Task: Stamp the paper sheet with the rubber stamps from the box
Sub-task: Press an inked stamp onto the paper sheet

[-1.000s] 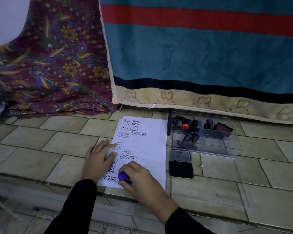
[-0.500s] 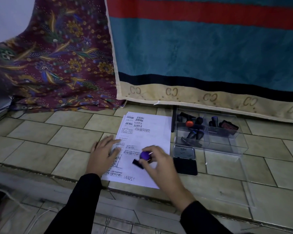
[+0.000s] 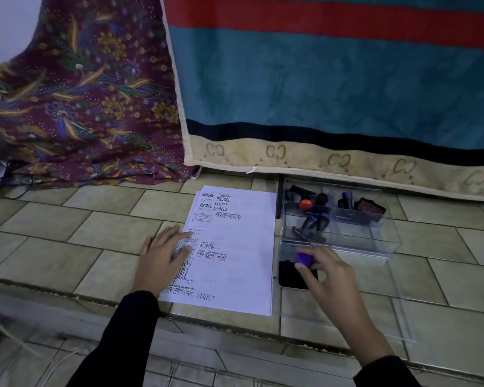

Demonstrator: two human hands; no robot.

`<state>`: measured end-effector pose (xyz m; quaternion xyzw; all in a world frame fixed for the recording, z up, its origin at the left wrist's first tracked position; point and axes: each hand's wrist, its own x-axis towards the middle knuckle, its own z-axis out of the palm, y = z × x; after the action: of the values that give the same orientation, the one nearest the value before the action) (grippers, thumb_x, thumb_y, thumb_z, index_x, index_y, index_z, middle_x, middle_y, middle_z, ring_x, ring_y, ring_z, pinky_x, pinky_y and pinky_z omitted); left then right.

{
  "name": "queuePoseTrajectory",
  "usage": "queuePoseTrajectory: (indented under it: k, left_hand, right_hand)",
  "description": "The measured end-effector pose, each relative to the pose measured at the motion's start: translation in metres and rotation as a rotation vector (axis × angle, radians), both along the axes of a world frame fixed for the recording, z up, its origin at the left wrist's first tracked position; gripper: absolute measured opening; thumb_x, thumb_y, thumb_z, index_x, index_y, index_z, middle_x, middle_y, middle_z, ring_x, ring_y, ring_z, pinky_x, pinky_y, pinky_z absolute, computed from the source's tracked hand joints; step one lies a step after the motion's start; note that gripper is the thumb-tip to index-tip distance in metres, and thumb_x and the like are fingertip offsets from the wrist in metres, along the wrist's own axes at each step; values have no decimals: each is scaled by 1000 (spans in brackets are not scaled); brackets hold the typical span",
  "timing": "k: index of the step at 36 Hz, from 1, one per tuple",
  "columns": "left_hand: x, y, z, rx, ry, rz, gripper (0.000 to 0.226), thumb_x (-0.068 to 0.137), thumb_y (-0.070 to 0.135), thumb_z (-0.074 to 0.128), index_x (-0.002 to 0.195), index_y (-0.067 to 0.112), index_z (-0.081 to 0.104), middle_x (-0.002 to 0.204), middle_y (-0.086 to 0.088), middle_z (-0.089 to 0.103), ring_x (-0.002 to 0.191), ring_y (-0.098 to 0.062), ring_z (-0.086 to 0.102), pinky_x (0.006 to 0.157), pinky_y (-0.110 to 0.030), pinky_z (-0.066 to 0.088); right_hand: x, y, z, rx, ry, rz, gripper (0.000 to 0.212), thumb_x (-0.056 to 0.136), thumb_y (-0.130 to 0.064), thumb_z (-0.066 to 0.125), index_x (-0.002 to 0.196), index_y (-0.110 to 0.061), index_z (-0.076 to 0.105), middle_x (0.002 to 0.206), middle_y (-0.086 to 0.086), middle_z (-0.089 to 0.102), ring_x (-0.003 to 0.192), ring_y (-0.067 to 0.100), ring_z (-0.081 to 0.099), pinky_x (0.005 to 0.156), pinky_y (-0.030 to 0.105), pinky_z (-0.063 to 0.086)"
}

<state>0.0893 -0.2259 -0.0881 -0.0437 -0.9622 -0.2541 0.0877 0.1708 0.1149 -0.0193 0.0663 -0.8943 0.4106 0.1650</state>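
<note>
The right hand (image 3: 329,275) pinches a purple-knobbed stamp (image 3: 304,258) by its handle over the open ink pad (image 3: 289,277); whether the stamp touches the pad cannot be told. The pad lies just right of the paper sheet (image 3: 243,247). The left hand (image 3: 162,256) lies flat, fingers straight, on the sheet's left edge among the printed marks. Just beyond the pad stands the clear box (image 3: 375,238), other stamps (image 3: 313,219) lying in its compartments, all on the tiled floor (image 3: 67,247).

A purple-knobbed rubber stamp (image 3: 304,258) sits in the right fingers (image 3: 323,254), over a black ink pad (image 3: 287,275). Left of them, the white paper sheet (image 3: 246,241) bears black prints. Beyond hang a teal red-striped cloth (image 3: 319,88) and a maroon floral cloth (image 3: 81,107).
</note>
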Motion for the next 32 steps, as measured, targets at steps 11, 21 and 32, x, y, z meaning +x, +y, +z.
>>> queuePoseTrajectory:
  k: [11,21,32]
  left_hand:
    - [-3,-3,-3,-2,-12,-4,59,84,67,29,130,42,56,153,8,41,143,-7,29,118,-34,4]
    - [-3,-3,-4,-6,-20,-6,58,85,66,29,131,42,56,153,7,40,144,-8,29,118,-36,5]
    - [-2,-3,-4,-3,-9,-5,56,86,66,30,130,42,56,152,9,41,143,-7,30,119,-38,7]
  right_hand:
    - [0,-1,-8,108,25,43,22,80,-12,71,101,-18,66,91,-15,54,84,-10,51,76,3,39]
    - [-1,-2,-7,101,25,69,24,74,-11,77,96,-17,69,84,-11,58,79,-12,51,70,3,40]
    - [-4,-6,-1,106,-41,15,23,76,-12,76,97,-17,69,88,-9,58,71,-2,53,68,3,42]
